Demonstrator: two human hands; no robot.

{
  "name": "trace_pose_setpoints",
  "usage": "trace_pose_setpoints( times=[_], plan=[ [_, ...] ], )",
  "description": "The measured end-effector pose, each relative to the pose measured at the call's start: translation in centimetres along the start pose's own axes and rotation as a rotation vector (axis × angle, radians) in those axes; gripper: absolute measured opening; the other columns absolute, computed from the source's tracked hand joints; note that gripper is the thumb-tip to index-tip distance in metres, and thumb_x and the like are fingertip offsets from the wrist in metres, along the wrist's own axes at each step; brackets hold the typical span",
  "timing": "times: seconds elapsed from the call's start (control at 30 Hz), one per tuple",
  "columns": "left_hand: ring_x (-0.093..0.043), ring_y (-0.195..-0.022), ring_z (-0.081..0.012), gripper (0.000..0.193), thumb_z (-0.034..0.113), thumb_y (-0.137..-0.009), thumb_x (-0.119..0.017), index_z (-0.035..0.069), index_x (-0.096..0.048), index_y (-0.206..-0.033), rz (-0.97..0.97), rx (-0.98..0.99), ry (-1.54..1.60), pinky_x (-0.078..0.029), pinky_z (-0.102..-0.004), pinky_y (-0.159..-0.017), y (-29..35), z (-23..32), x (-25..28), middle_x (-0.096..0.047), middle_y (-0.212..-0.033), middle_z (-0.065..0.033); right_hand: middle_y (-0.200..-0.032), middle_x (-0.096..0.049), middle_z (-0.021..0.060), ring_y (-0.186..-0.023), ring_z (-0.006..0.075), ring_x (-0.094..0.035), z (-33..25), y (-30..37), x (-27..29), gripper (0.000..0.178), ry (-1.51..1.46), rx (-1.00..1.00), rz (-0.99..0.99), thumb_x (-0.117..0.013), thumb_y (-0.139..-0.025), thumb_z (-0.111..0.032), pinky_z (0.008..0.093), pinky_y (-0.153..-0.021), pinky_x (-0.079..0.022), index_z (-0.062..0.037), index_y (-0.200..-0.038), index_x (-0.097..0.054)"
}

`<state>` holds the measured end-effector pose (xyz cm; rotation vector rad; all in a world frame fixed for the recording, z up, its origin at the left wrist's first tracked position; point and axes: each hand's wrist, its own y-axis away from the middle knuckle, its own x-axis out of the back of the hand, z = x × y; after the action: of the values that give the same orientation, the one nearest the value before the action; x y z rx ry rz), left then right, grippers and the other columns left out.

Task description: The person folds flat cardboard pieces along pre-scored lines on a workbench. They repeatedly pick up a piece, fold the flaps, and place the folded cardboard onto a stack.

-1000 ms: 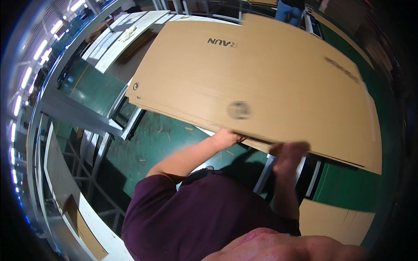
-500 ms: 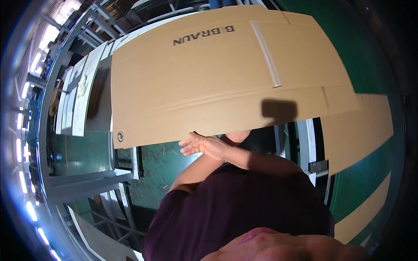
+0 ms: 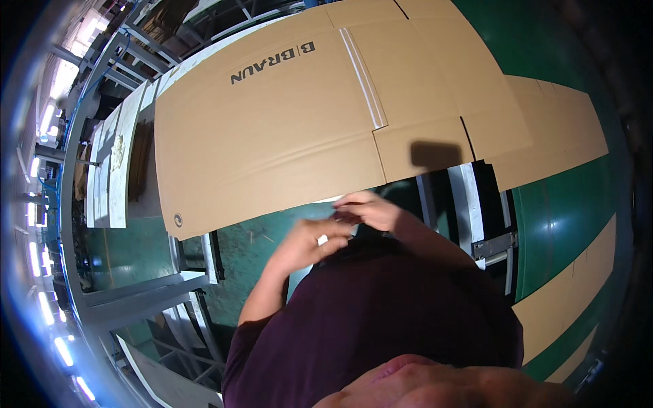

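**Inspector:** Describe the item in front of you.

**Me:** One large flattened brown cardboard box blank, lying on the metal-framed work table. It is plain kraft brown, with dark printed lettering near its far edge, a pale tape or glue strip running down one crease, scored fold lines and slotted flaps along the near edge. A small round mark sits at its near left corner. It is just beyond my hands, its near edge overhanging the table frame above the green floor.

**Inspector:** Position of your hands?

**Me:** Both are raised close to my chest, just below the near edge of the blank and not touching it. My left hand is curled, fingers partly closed. My right hand lies over it, fingers bent, the two hands touching. A small pale object shows between them; the view is poor there, so I cannot tell what it is, nor which hand pinches it.

**Inspector:** Count what else is there.

**Me:** One further flat brown cardboard sheet lies partly under the first on the right. To the left, a row of pale flat boards on a bench; I cannot count them reliably. My dark maroon shirt fills the lower view.
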<state>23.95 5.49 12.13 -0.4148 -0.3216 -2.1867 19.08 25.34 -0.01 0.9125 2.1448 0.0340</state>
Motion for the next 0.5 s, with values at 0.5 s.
trace_pose_setpoints(
  times=[0.5],
  plan=[
    [-0.057, -0.114, -0.0292, 0.027, 0.011, -0.070, -0.076, 0.005, -0.064, -0.094, 0.432, -0.452, -0.706, -0.046, -0.0459, -0.100, -11.6, -1.5, -4.5, -0.062, -0.116, -0.0095, -0.103, -0.062, 0.0124, -0.093, 0.0183, -0.062, -17.5, 20.7, 14.0, 0.017, 0.225, 1.323, 1.044, -0.062, -0.083, 0.004, 0.0351, -0.083, -0.052, 0.0006, -0.097, -0.053]
  ],
)
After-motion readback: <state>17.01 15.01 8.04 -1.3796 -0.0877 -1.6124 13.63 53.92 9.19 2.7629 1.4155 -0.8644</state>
